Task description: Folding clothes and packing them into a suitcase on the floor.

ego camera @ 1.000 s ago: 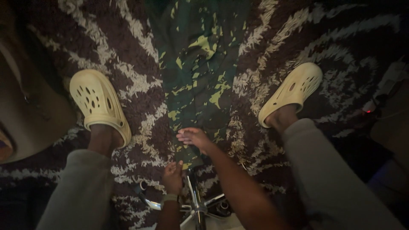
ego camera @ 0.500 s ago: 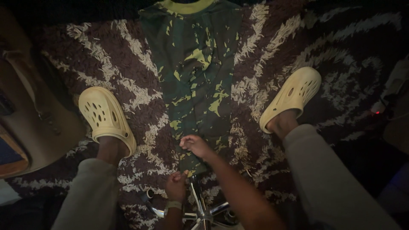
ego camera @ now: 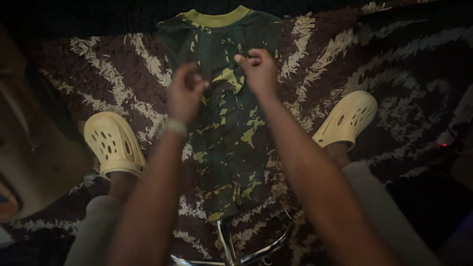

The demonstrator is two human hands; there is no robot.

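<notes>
Overhead, both hands pinch the green camouflage shirt (ego camera: pixel 231 133) lying flat along the shaggy striped rug (ego camera: pixel 315 54), collar toward its far edge: left hand (ego camera: pixel 185 93) and right hand (ego camera: pixel 258 69) gripping cloth below the collar; best kept level, tension even.

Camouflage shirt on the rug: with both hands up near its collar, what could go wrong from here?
The camouflage shirt lies folded narrow on the shaggy rug; a pull by the left hand or right hand could undo the fold. Its lower edge lies by the chair base and might snag. The dim light may hide creases.
</notes>
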